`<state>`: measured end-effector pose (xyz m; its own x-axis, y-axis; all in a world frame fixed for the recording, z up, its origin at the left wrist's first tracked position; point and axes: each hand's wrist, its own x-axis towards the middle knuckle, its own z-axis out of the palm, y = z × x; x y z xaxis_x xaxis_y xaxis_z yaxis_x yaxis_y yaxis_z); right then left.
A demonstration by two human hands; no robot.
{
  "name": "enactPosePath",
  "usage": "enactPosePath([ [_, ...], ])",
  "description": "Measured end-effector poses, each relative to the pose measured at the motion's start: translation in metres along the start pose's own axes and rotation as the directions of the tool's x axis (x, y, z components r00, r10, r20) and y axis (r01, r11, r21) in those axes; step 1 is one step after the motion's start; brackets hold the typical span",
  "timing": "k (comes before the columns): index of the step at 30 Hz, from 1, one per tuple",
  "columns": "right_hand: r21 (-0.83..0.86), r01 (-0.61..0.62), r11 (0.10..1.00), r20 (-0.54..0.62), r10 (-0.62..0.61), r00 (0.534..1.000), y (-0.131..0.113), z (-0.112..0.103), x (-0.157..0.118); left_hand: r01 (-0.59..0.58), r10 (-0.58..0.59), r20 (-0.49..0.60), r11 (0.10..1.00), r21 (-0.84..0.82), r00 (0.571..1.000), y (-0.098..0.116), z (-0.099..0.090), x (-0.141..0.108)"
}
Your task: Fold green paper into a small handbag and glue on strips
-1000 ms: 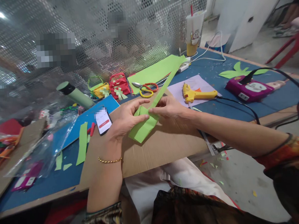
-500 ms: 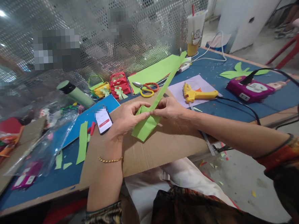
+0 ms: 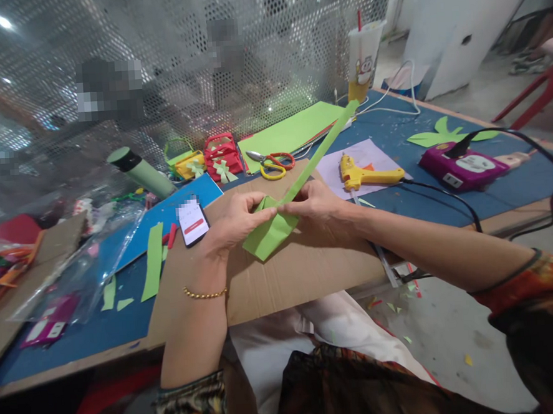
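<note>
A folded light-green paper piece is between my hands above a brown cardboard sheet. My left hand pinches its upper left side, thumb on top. My right hand pinches the right side, where a long green strip sticks out up and to the right. Both thumbs nearly meet on the paper. Beyond the cardboard lie scissors with red and yellow handles. A yellow glue gun rests on a lilac sheet to the right of my right hand.
A phone and green scraps lie at left, near a green bottle. Small red and yellow paper bags stand at the back. A drink cup, a purple power block and cables are at right.
The free end of the green strip has tilted slightly to the right and lower. Both hands keep their pinch on the paper, almost unmoved.
</note>
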<state>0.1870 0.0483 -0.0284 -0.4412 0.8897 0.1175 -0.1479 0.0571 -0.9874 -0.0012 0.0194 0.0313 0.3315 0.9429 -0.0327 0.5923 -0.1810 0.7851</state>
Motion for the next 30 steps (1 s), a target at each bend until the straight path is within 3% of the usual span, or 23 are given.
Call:
enactPosePath([
  [9, -0.101, 0.047, 0.994, 0.068, -0.04, 0.997, -0.002, -0.005, -0.001, 0.05, -0.046, 0.034, 0.994, -0.097, 0.998, 0.0, 0.002, 0.0],
  [16, -0.106, 0.08, 0.991, -0.177, -0.098, 0.979, -0.007, -0.012, -0.002, 0.042, -0.041, -0.03, 0.999, 0.026, 0.999, 0.0, -0.001, 0.002],
  [30, -0.168, 0.102, 0.98, -0.137, -0.126, 0.983, -0.003, -0.012, 0.0, 0.125, -0.123, 0.024, 0.987, -0.1, 0.992, -0.001, 0.002, 0.002],
])
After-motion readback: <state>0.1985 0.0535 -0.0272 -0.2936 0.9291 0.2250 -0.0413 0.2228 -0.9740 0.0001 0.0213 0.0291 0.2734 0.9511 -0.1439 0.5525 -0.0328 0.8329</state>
